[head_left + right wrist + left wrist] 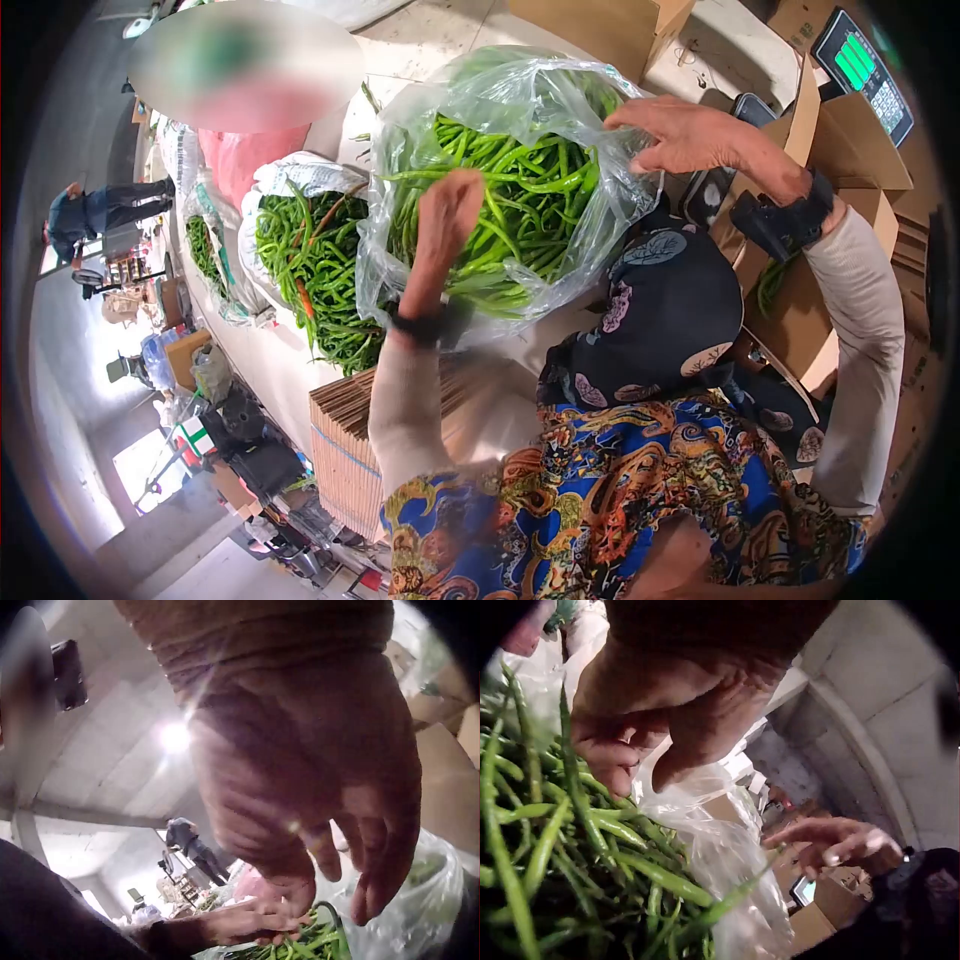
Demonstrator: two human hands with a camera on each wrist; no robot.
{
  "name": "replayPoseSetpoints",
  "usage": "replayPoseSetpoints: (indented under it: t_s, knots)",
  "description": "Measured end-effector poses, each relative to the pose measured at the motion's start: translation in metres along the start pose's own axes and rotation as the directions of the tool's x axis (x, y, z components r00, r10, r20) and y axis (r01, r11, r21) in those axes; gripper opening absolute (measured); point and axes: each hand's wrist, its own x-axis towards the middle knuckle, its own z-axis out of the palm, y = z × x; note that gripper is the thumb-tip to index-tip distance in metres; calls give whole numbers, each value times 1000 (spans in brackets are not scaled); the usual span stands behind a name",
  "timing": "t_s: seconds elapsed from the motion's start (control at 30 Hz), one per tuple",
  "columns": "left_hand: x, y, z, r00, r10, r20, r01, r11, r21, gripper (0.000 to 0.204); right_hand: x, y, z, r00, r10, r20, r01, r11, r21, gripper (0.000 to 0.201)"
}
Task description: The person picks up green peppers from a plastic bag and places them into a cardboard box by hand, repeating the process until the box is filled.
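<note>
A clear plastic bag [392,200] full of long green chili peppers [535,190] lies spread wide in the head view. My left hand [452,212] is over the peppers at the bag's left part. In the left wrist view, the left hand's [675,712] fingertips come down at the peppers [615,832], with a gap between thumb and fingers. My right hand [685,135] is beside the bag's right edge, its fingers reaching toward the plastic. The right wrist view shows the right hand [315,772] with loosely bent, separated fingers and nothing between them.
A white sack [300,172] of peppers stands left of the bag. Flattened cardboard [340,450] is stacked below it. An open carton [860,140] and a scale display [862,75] are at right. Another person [240,70] is across the table; someone [100,210] stands farther off.
</note>
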Motion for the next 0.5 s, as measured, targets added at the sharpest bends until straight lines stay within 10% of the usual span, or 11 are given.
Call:
replayPoseSetpoints:
  t_s: [0.17, 0.23, 0.3, 0.37, 0.43, 0.5]
  knots:
    - [96, 5, 42, 962, -167, 214, 210, 958, -198, 39, 5, -45, -8, 989, -105, 107, 103, 994, 24, 52]
    - [106, 56, 41, 983, -106, 150, 181, 704, -686, 43, 13, -35, 7, 971, -83, 223, 65, 994, 91, 51]
    - [145, 59, 56, 965, -111, 236, 250, 653, -715, 43, 29, 3, 43, 871, -488, -60, 487, 873, -32, 52]
    - [157, 68, 60, 937, -124, 325, 333, 590, -735, 45, 34, 3, 34, 857, -504, -106, 505, 863, -17, 54]
    - [163, 88, 50, 928, 189, 322, 139, 627, -766, 42, 40, -11, 12, 989, 103, 111, -52, 920, -389, 58]
    - [178, 84, 47, 881, 260, 396, 130, 671, -730, 39, 40, 17, 7, 984, 126, 127, -48, 870, -491, 59]
